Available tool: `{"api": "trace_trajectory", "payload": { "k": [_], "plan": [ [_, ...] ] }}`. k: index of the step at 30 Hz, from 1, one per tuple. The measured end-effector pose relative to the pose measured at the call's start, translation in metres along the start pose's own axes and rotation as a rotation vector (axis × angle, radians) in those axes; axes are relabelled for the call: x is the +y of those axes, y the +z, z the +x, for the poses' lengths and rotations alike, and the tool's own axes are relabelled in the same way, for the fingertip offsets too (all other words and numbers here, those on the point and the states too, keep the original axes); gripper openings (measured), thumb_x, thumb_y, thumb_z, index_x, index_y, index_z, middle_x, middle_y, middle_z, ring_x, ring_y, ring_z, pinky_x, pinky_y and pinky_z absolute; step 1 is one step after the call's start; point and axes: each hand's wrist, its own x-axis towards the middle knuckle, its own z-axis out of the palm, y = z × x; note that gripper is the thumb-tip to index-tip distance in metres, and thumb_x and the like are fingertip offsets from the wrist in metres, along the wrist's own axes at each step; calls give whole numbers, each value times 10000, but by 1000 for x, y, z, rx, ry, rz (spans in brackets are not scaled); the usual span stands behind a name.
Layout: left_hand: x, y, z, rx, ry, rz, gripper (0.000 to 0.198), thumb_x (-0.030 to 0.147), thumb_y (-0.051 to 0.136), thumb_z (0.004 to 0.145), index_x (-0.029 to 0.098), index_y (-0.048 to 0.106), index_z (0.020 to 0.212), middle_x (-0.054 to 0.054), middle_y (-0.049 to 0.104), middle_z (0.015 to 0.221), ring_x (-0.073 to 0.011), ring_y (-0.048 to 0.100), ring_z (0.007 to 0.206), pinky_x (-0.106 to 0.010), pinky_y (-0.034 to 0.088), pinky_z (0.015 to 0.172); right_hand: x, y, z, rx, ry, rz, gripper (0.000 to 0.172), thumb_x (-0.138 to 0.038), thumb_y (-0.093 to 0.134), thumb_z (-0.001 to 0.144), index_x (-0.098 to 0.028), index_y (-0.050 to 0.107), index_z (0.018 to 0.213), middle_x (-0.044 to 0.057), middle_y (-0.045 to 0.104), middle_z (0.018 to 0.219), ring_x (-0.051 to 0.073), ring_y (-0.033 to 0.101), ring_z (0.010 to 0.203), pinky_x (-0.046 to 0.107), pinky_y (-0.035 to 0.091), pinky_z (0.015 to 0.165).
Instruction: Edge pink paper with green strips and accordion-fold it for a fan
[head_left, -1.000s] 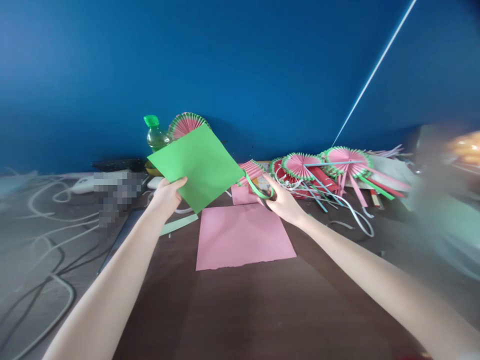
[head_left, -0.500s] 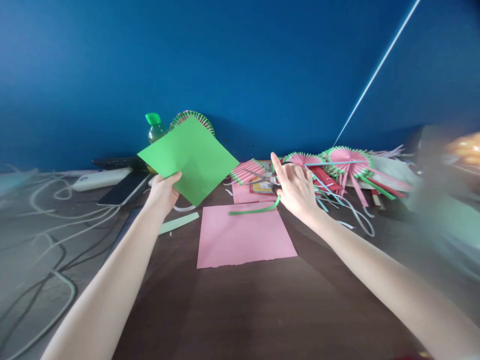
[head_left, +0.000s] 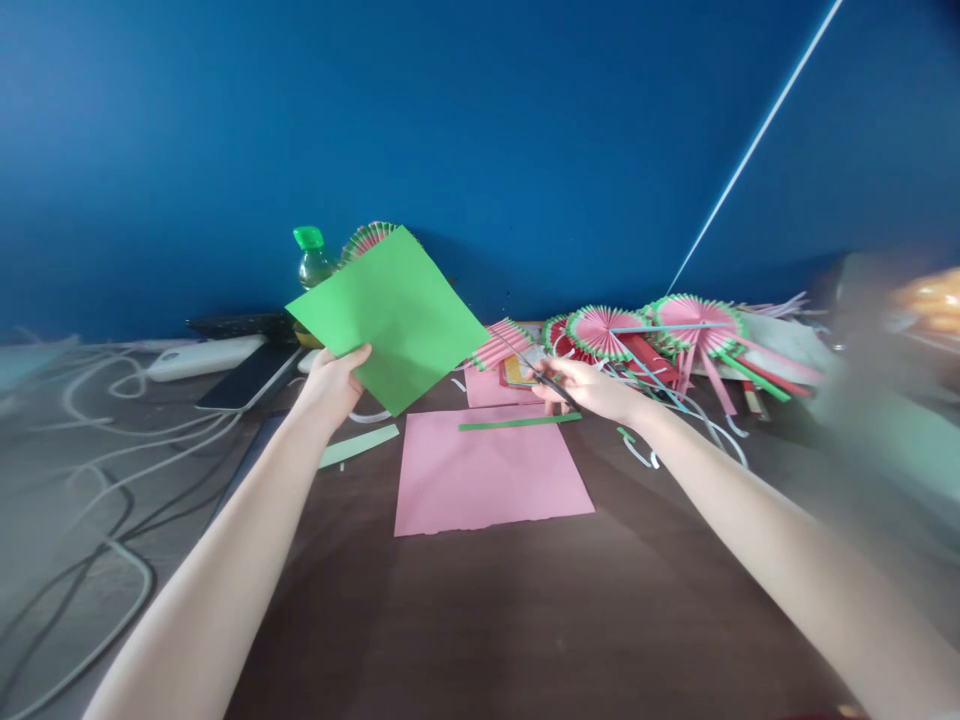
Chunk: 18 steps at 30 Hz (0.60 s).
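Head view: left grip (head_left: 331, 388) pinching green sheet (head_left: 397, 315); right grip (head_left: 596, 388) holding scissors (head_left: 553, 385), axis slanting, tips up-left.

One head-worn camera looks forward and down over the person's hands (head_left: 328, 388) and the nearby bench (head_left: 525, 610), facing the blue wall (head_left: 480, 130).

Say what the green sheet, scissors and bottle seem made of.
Green sheet: matt paper or thin card; it is thin, flat, without gloss.
Scissors: thin grey blades, likely metal; dark handles, perhaps plastic, too small to be sure.
Bottle: clear plastic or glass, see-through with shiny highlights; its green cap looks like plastic.
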Motion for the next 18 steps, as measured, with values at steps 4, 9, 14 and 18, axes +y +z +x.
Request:
{"api": "trace_trajectory", "payload": {
  "k": [4, 9, 14, 18],
  "plan": [
    [0, -1, 1, -1, -2, -16, 213, 92, 674, 571, 159, 666, 774, -77, 705, 927, -284, 601, 1027, -412, 463, 942, -1, 4, -1, -102, 2, 37, 299, -374, 579, 765, -186, 555, 996, 9, 529, 850, 121, 609, 649, 218, 391, 504],
    [1, 4, -3, -10, -21, -26, 250, 68, 661, 577, 152, 661, 812, -66, 710, 867, -263, 620, 991, -390, 471, 930, -2, 12, 0, -66, -49, 77, 296, -389, 597, 750, -177, 550, 950, 27, 537, 936, 98, 570, 632, 233, 425, 518],
    [-2, 10, -6, -16, -54, -24, 368, 47, 652, 579, 154, 639, 931, -72, 707, 863, -260, 633, 960, -387, 500, 876, -2, 24, 0, -12, -92, 116, 280, -395, 617, 736, -178, 516, 881, 23, 543, 908, 101, 540, 630, 264, 464, 569],
    [-4, 11, -6, -15, -66, -23, 361, 37, 639, 598, 146, 639, 942, -80, 704, 880, -252, 634, 955, -376, 502, 873, -1, 30, 1, 7, -114, 139, 264, -397, 612, 739, -184, 484, 828, 1, 528, 838, 101, 531, 615, 265, 459, 574]
  ]
}}
